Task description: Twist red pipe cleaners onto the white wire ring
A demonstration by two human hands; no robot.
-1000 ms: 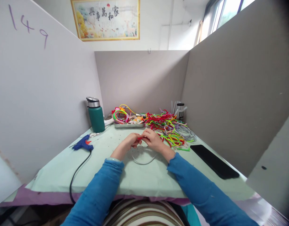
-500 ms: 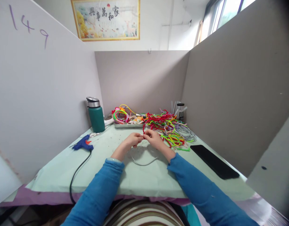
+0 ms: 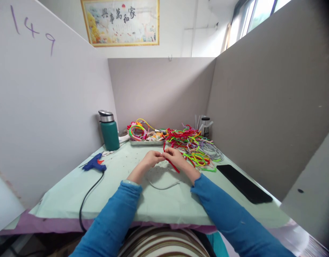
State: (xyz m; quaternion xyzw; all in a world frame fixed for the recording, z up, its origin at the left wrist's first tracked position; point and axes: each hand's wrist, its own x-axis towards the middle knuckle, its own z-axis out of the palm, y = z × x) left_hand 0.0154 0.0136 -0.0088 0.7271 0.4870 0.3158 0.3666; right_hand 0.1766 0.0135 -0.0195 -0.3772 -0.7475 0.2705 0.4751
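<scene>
Head view: the left hand point(image 3: 153, 158) and the right hand point(image 3: 175, 157) meet over the middle of the counter point(image 3: 164, 207), thumbs and fingertips pinched together on a red fuzzy strip point(image 3: 174, 166). One end of the strip rises on the far side of the fingers; the other slants toward the near right, below the right hand. The part between the fingertips is hidden, so whether it is bent or twisted there cannot be told.

The work on this piece looks to be at an early stage: the strip reads as mostly straight length, with no finished form showing. Just nearer than the hands, a thin grey arc point(image 3: 164, 188) shows bare along its visible length, with nothing wound on it; whether it touches the hands or the strip is unclear.

At the far side, a metal tray point(image 3: 147, 144) holds colourful rings point(image 3: 130, 130) and small flower shapes, which look like pieces further along. To its right lies a tangled pile of fuzzy strips point(image 3: 184, 137), apparently unused stock. On the left, the blue glue gun point(image 3: 95, 163) lies well apart from both hands, so any gluing seems not yet under way.
</scene>
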